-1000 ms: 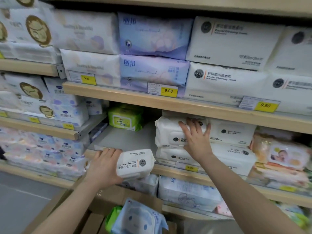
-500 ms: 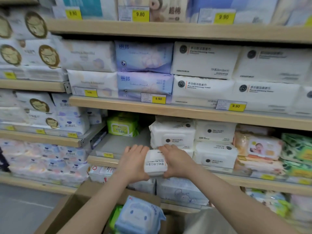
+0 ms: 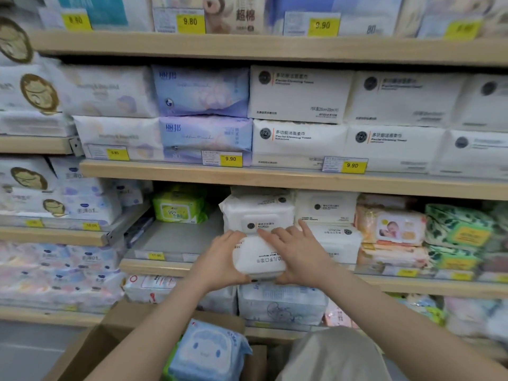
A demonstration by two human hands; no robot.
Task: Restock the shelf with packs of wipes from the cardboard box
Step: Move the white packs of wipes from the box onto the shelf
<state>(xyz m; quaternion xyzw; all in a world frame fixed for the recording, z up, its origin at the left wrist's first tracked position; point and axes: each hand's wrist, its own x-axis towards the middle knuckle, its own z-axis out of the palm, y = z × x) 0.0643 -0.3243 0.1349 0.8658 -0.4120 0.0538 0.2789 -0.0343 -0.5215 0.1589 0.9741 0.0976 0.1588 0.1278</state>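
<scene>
Just in front of the white stack [image 3: 258,213] on the shelf [image 3: 154,266], the soft, light-looking white pack of wipes [image 3: 258,259] is gripped at its ends by left hand [image 3: 220,261] and right hand [image 3: 298,253], fingers curled around it, likely the surest hold.

**Readable text on shelves**

Top shelf tags: "9.80" [image 3: 190,22], "9.90" [image 3: 322,25]; beige pack [image 3: 233,15] reads "超棉". Second shelf tags: "9.90" [image 3: 230,159] and "9.90" [image 3: 352,165]. White packs [image 3: 298,137] read "多功能洁面柔巾 Facial Cleaning Towel". Purple pack [image 3: 204,133] brand "丽邦". Green pack [image 3: 178,209] reads "999". Blue-white packs [image 3: 90,210] read "01". Held pack [image 3: 258,259] print upside down, partly legible: "手口湿巾", "Wet Wipes".
</scene>
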